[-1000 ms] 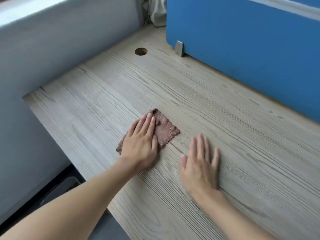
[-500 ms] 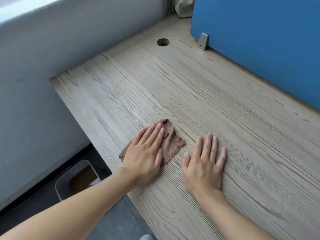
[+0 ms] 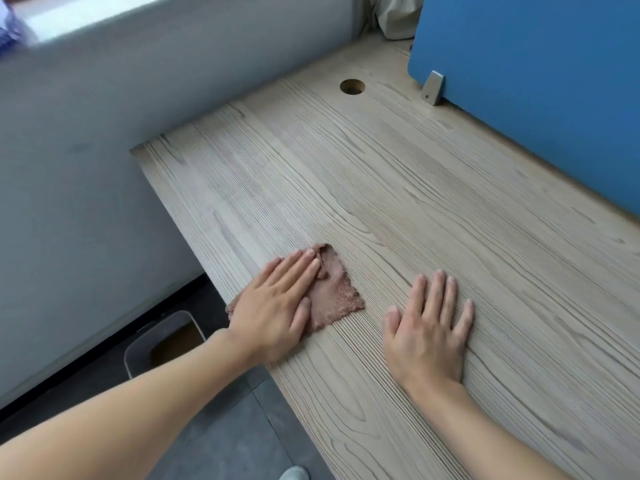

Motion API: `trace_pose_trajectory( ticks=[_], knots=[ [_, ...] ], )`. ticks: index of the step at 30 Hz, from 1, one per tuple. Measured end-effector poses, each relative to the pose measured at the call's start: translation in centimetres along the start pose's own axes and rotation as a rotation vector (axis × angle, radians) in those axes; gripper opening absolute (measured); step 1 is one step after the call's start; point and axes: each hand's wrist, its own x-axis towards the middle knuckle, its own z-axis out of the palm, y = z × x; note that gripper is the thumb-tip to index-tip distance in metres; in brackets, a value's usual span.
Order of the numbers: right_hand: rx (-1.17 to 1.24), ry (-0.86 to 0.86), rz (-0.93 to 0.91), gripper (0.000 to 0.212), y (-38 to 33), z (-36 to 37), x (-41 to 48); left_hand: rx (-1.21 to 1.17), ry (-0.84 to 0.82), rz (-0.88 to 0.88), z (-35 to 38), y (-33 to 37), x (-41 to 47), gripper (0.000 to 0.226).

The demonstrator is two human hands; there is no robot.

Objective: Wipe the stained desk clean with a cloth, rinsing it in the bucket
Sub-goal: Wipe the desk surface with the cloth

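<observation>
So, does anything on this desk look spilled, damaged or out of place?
Nothing stands out. The left hand presses the brown cloth at the near edge of the desk; the right hand rests flat on bare wood beside it. No spill or damage shows, and the bucket stands upright.

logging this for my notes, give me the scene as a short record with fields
left hand: flat on the cloth, pressing it to the desk
right hand: flat on bare desk, beside the cloth
cloth: brown, near the desk's front edge
bucket: on the floor below that edge
rear of desk: blue divider, cable hole
</observation>
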Motion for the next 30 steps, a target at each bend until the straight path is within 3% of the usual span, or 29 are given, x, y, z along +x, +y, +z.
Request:
trace_pose_trajectory(
  ticks=[4, 10, 13, 16, 23, 30],
  knots=[
    [-0.001, 0.002, -0.007, 0.072, 0.1, 0.0, -0.1, 0.036, 0.055, -0.148, -0.3, -0.8, 0.9, 0.063],
    [0.034, -0.016, -0.044, 0.068, -1.4, -0.9, 0.8, 0.022, 0.009, -0.033, 0.1, -1.7, -0.8, 0.062],
    [0.125, -0.054, -0.152, 0.067, -4.3, -1.7, 2.1, 0.023, 0.022, -0.118, -0.3, -2.8, 0.8, 0.062],
    [0.140, -0.108, -0.134, 0.068, -6.2, -0.8, 2.4, 0.029, 0.047, -0.190, -0.6, -3.2, 2.2, 0.063],
    [0.051, -0.062, -0.133, 0.069, -6.3, 0.2, 1.9, 0.005, 0.028, -0.067, -0.8, -3.9, 2.3, 0.063],
    [0.023, -0.085, -0.125, 0.068, -6.4, 0.2, 1.8, 0.050, -0.007, -0.100, -1.4, -5.4, 5.6, 0.065]
  ],
)
